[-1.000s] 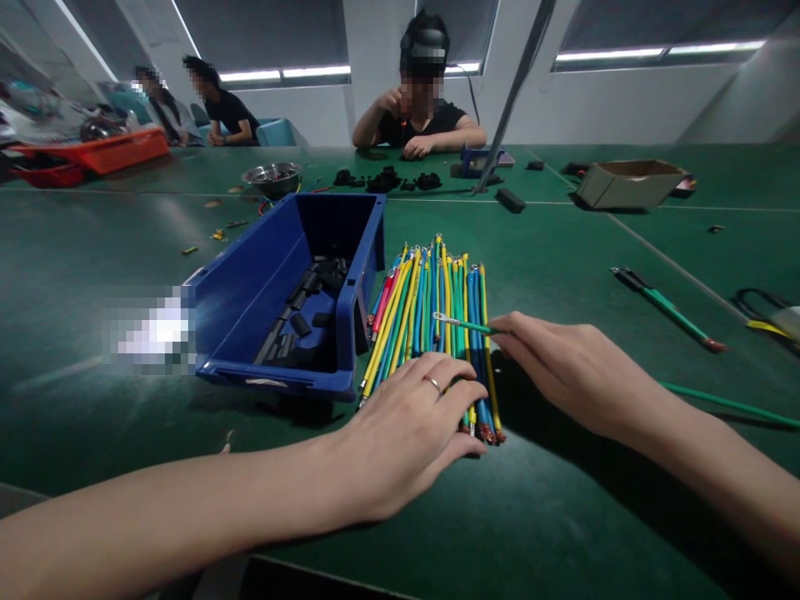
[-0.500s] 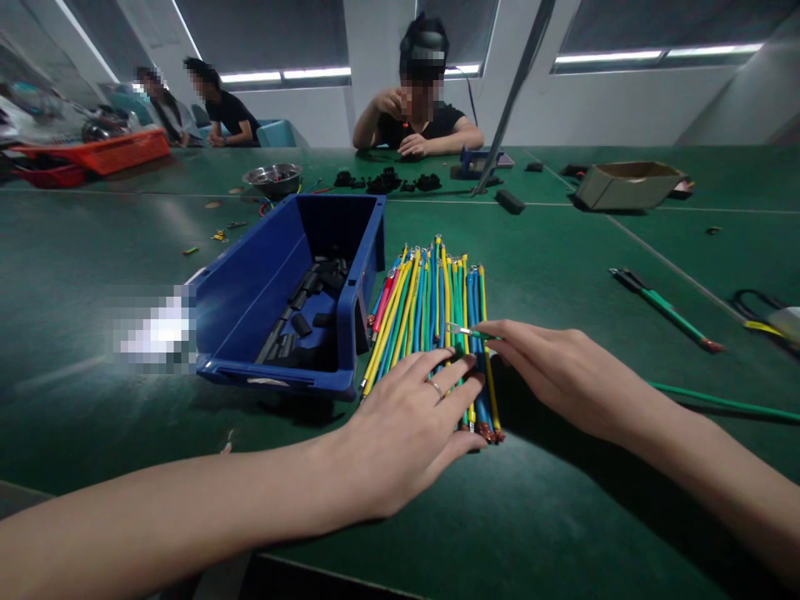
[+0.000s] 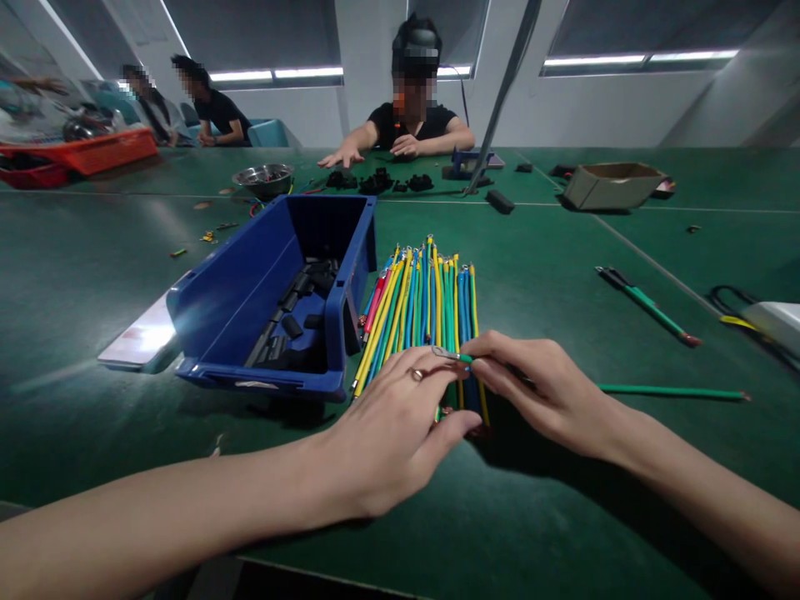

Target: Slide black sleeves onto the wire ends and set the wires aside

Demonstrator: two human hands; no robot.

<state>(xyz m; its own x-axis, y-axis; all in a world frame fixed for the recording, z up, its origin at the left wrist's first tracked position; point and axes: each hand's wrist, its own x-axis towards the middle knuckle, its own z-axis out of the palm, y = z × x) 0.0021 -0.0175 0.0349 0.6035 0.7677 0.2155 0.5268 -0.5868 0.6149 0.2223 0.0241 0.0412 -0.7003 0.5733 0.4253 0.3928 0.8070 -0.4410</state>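
Observation:
My right hand (image 3: 531,379) pinches a green wire (image 3: 675,391) close to its metal ring terminal (image 3: 443,353), which points left above my left hand's fingers. The wire seems to run behind the right hand and comes out to the right, ending in bare copper. My left hand (image 3: 400,417), wearing a ring, lies over the lower part of a row of cut wires (image 3: 431,292). Its fingers are bent over them and the thumb stands apart. These wires are yellow, green, blue and red, with terminals at the far ends. The left fingertips are partly hidden.
Left of the wires stands a blue bin (image 3: 268,379) holding black pieces, with a phone (image 3: 141,337) beside it. A green wire with a black end (image 3: 650,308) lies at right. Farther off are a metal bowl (image 3: 266,179), a cardboard box (image 3: 612,185) and a seated person (image 3: 412,125).
My right hand has brought the green wire's terminal down and nearer to my left hand, whose fingers are now more bent. The wire's right end has come into view. The person opposite stretched out an arm.

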